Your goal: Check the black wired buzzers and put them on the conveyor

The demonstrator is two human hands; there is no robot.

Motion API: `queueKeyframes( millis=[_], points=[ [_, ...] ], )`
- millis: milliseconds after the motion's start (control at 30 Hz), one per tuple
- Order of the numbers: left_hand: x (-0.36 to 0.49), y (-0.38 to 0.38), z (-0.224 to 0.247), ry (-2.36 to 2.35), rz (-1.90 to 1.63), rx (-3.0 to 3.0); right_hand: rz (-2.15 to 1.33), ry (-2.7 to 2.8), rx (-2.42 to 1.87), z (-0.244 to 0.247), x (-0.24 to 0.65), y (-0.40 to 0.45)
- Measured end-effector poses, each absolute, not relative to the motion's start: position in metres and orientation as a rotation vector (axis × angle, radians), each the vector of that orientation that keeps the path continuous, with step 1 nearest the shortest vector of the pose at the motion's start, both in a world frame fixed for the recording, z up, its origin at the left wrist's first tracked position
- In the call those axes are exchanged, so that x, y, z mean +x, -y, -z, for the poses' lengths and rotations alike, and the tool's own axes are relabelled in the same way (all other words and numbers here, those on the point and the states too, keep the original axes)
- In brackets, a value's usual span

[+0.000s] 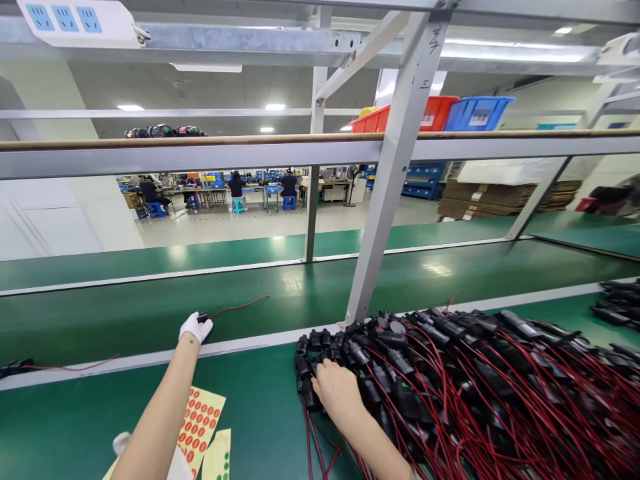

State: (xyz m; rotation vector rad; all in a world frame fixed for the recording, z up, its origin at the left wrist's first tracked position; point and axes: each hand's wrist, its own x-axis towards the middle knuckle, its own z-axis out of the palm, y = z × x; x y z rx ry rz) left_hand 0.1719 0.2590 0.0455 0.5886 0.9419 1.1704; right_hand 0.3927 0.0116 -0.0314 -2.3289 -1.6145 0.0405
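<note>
My left hand (195, 328), in a white glove with a green dot at the wrist, is closed on a small black part (203, 317) over the far green strip. A thin red wire (240, 307) trails from that part to the right. Bare, my right hand (337, 390) rests at the left edge of a big pile of black cylindrical parts (400, 360) with red wires. Its fingertips reach among the parts, and what they hold, if anything, is hidden. Under my left forearm lie a sheet of red round stickers (203, 423) and a strip with green stickers (219, 457).
Another black part (17, 367) with a red wire lies at the far left. A slanted metal post (385, 180) rises behind the pile. Red (437, 112) and blue (483, 113) bins stand on the shelf above. Several people sit at distant benches.
</note>
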Motion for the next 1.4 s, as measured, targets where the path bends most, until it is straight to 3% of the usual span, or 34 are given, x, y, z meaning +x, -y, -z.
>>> queueKeyframes(
  millis=[133, 333, 400, 700, 900, 1133, 1267, 1400],
  points=[
    [0.176, -0.228, -0.035, -0.988, -0.953, 0.637, -0.304, 1.521, -2.218, 0.019, 0.402, -0.023],
    [0.216, -0.103, -0.016, -0.675, -0.305, 0.785, -0.664, 1.269, -1.77, -0.014, 0.403, -0.019],
    [0.227, -0.072, -0.015, -0.582, -0.256, 0.775, -0.76, 1.172, -1.616, -0.024, 0.393, -0.009],
    [0.237, -0.031, -0.038, -0.237, -0.447, 0.663, -0.995, 0.778, -1.223, -0.054, 0.346, 0.069],
    [0.236, -0.009, -0.058, -0.192, -0.556, 0.595, -1.161, 0.69, -1.074, -0.047, 0.332, 0.088],
    [0.216, 0.003, -0.09, -0.303, -0.646, 1.095, -1.174, 0.872, -1.104, -0.035, 0.336, 0.089],
    [0.213, 0.005, -0.077, -0.536, -0.806, 1.335, -0.916, 1.048, -1.245, -0.04, 0.35, 0.093],
    [0.214, 0.006, -0.057, -0.474, -0.983, 1.427, -0.507, 1.111, -1.308, -0.049, 0.358, 0.101]
  ],
)
